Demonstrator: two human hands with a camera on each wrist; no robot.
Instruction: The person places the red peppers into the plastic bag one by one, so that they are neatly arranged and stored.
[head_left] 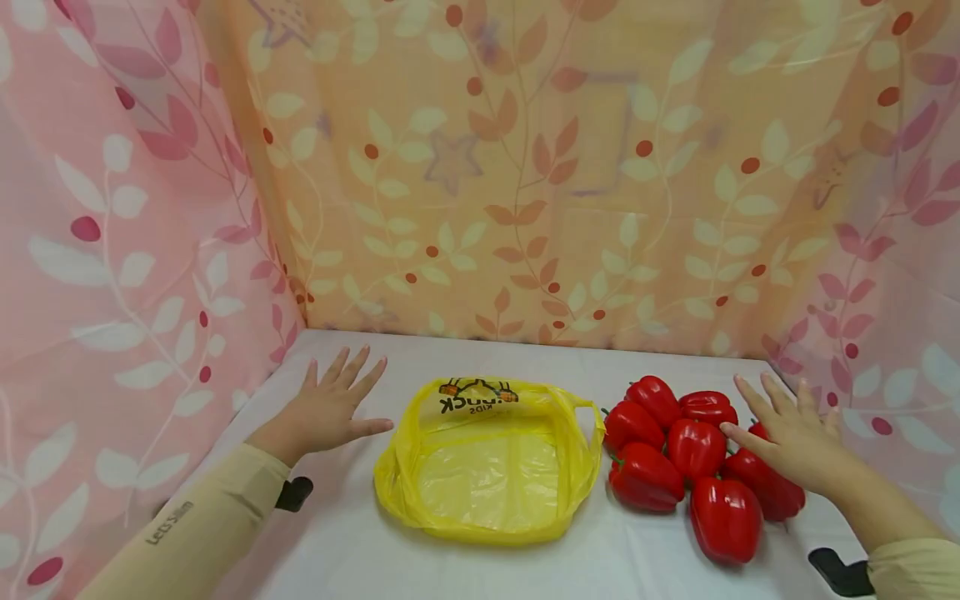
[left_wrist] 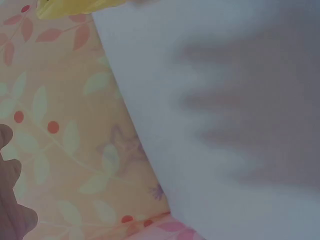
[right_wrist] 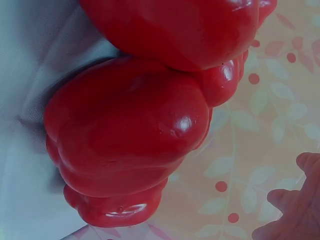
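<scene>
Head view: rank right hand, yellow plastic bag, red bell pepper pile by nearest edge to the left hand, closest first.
From the left hand:
1. Yellow plastic bag: just to its right.
2. Red bell pepper pile: right of the bag.
3. Right hand: far right, overlapping the pile's right side in this view.

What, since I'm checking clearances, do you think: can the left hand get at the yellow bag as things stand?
Probably yes: the left hand is empty, its fingers spread beside the yellow bag, and nothing visible stands between them.
</scene>
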